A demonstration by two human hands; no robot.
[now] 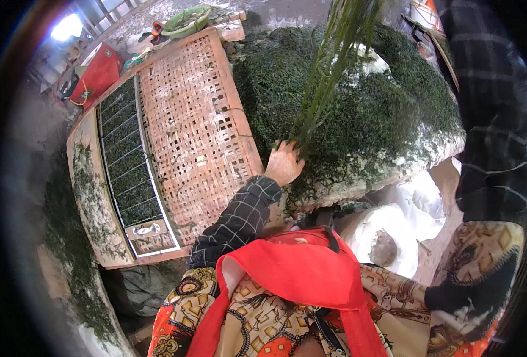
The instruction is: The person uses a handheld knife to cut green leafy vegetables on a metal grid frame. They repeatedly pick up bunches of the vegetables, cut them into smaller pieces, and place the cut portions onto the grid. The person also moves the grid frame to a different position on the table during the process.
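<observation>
My left hand [286,163] reaches to the near left side of a heap of dark green, stringy plant strands [272,76], at the base of a long bunch of strands [321,85] that rises blurred to the top edge. Its fingertips are partly hidden among the strands, so its grip is unclear. My right hand is out of view; only its dark checked sleeve shows along the right edge. Left of the heap lies a wood-framed woven panel [187,129]. On it rests a long metal frame with cross wires [149,167], dark green strands filling its sections.
A green basket [185,22] and a red container [98,73] stand beyond the panel. White powdery matter [373,60] lies on the heap. White plastic sacking [397,241] sits below the slab's pale, rough edge [437,147]. A stick [437,53] leans at the upper right.
</observation>
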